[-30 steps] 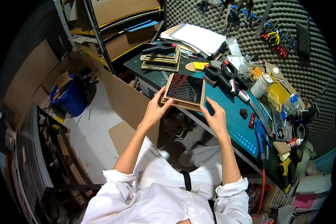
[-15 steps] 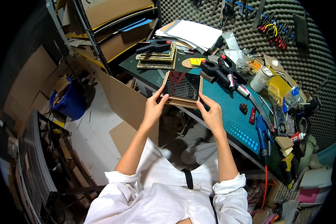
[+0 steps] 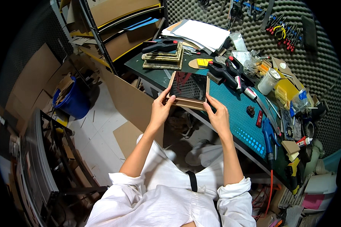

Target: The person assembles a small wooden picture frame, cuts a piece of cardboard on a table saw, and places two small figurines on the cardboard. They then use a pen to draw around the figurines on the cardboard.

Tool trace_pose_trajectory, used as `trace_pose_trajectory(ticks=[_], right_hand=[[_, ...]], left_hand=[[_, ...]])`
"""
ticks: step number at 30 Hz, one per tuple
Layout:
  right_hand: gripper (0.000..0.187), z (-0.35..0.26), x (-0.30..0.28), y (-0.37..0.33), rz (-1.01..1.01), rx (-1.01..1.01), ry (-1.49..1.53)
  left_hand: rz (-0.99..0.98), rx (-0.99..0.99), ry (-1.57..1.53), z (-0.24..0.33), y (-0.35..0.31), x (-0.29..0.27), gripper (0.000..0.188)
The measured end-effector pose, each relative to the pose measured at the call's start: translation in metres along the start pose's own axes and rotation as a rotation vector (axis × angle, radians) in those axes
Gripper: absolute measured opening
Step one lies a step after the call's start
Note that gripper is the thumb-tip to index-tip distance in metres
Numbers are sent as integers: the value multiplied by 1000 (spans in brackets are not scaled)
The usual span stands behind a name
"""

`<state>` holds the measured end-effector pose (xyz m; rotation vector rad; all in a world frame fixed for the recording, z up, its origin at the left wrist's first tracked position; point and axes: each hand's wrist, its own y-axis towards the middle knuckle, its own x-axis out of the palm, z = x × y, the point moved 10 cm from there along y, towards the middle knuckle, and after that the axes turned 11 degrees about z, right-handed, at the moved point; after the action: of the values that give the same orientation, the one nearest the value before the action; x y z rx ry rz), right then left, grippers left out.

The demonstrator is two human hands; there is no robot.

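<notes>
Head view, running from the left: stacked gilt frames sit on the dark green counter. Next comes the left hand, fingers closed round the near-left corner of a wooden frame, held up at the counter's near edge. Its glossy black panel already lies within the border; whether it's fastened, or anything remains undone, can't be told. And the right hand has the other corner, fingers closed snugly on the side; a second ago they stood spread off it! Beyond, black clamps rest.
</notes>
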<state>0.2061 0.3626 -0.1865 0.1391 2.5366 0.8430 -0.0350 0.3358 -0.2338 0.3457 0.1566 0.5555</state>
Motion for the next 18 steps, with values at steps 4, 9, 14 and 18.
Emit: trace_pose_trajectory(ticks=[4, 9, 14, 18], right_hand=[[36, -2, -1, 1, 7, -6, 7], [39, 5, -1, 0, 4, 40, 11], [40, 6, -1, 1, 1, 67, 5], [37, 13, -2, 1, 5, 132, 22]], left_hand=[[0, 0, 10, -2, 1, -1, 50], [5, 8, 3, 1, -1, 0, 50], [30, -33, -18, 0, -2, -2, 48], [17, -21, -19, 4, -1, 0, 49]])
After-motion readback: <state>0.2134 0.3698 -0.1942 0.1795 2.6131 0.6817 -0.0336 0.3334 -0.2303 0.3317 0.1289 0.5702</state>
